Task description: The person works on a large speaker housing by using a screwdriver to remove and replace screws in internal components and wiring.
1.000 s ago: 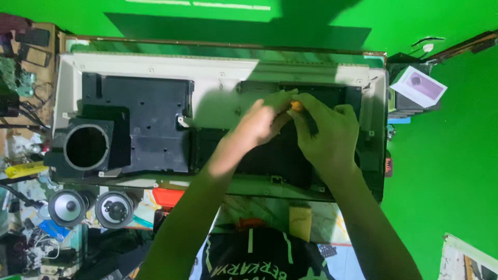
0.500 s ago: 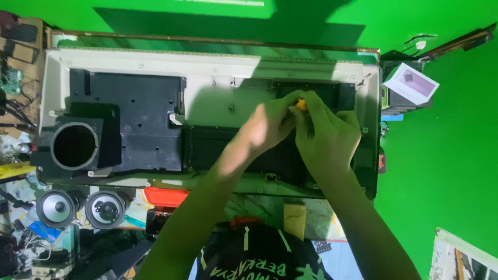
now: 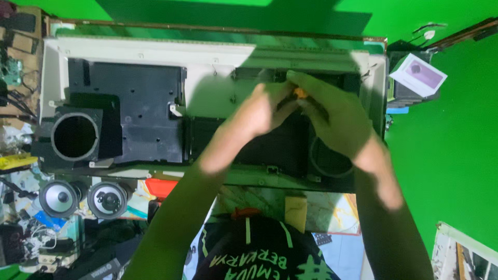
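A large flat housing with a white frame [image 3: 155, 49] and black inner panels [image 3: 135, 109] lies across the bench. My left hand [image 3: 262, 109] and my right hand [image 3: 332, 116] meet over its upper right black section. Both close around a small orange-handled tool [image 3: 300, 94], of which only a bit of orange shows between the fingers. Its tip is hidden, so I cannot tell what it touches. A round opening [image 3: 327, 161] in the black panel sits just below my right wrist.
A black duct with a round port [image 3: 75, 136] sits at the housing's left end. Two loose speaker cones [image 3: 58, 198] [image 3: 108, 199] lie below it among clutter. A white box with a purple print [image 3: 418, 74] rests at the right. A red object [image 3: 161, 186] and a tan block [image 3: 295, 211] lie near the front edge.
Both hands stay together on the orange tool at the same spot on the housing. Only the view shifts slightly.
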